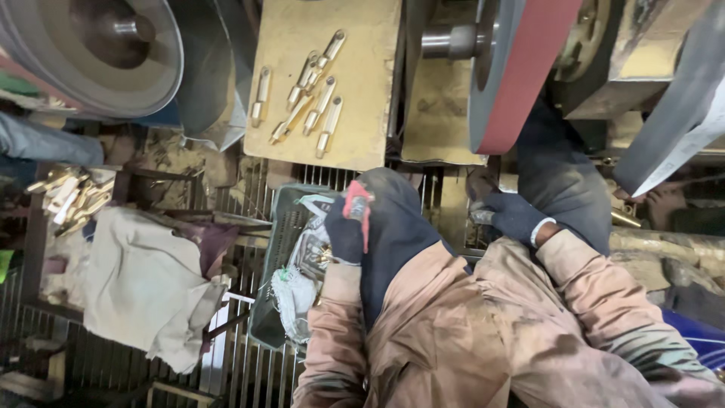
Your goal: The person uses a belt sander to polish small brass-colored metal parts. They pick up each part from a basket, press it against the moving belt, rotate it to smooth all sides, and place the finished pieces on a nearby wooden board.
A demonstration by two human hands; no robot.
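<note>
Brass piece [480, 216] is gripped by the right hand [513, 217] near the belt [521, 75] at twelve o'clock; glove snagging is risked; the left hand [346, 230] is closed inside the crate [281, 249].

Both hands are wearing dark navy gloves: the left hand [346, 230] is showing a red patch on its glove, the right hand [513, 215] a white cuff edge. The sleeves [453, 332] are showing dusty pinkish tan, smudged with dark stains. Brass-yellow metal pieces [306, 94] are gleaming on a mustard-yellow table [362, 121]. The sanding belt [521, 75] is running rust red with a grey edge. The crate [276, 249] is looking grey-green, and the cloth [143, 287] beside it dirty beige.
</note>
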